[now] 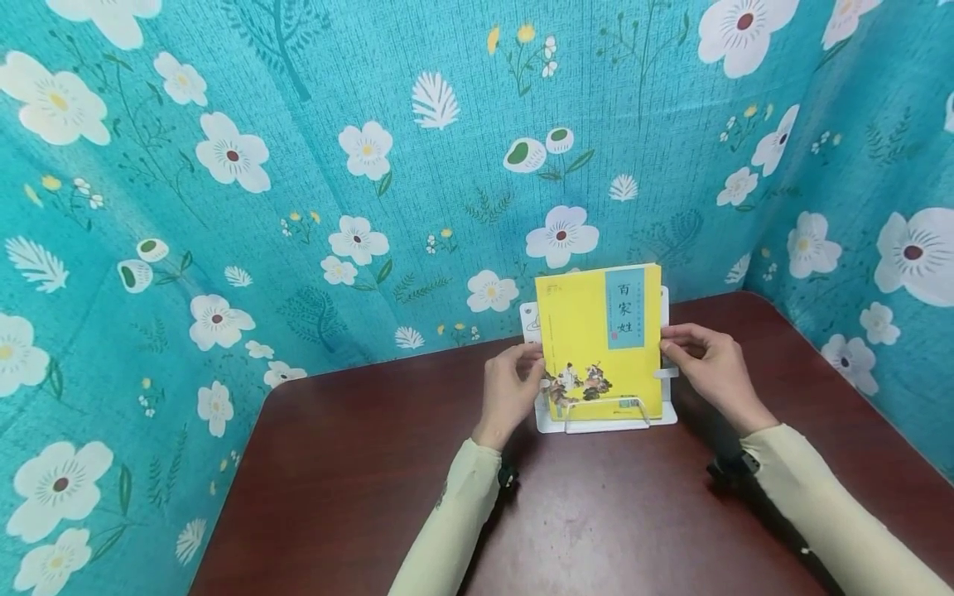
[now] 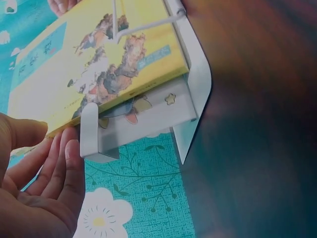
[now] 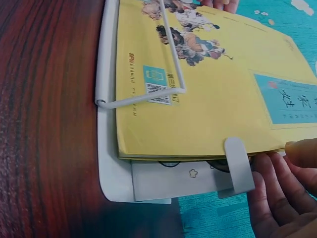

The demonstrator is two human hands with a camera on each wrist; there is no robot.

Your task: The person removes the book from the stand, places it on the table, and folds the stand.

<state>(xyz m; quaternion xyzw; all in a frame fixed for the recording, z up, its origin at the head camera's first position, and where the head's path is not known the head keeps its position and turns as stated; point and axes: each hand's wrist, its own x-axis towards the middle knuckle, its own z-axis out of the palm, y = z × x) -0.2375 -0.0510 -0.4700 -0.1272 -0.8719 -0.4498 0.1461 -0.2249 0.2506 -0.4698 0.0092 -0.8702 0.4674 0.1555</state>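
You pinch the book (image 1: pixel 570 323) by its side edges, left hand (image 1: pixel 508 393) on one, right hand (image 1: pixel 711 368) on the other; it rests on the stand (image 1: pixel 550 425), near the back edge of the table (image 1: pixel 350 480).

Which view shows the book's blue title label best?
The head view: the title label is whole and upright there. The left wrist view shows it steeply slanted; the right wrist view cuts it off at the frame's edge.
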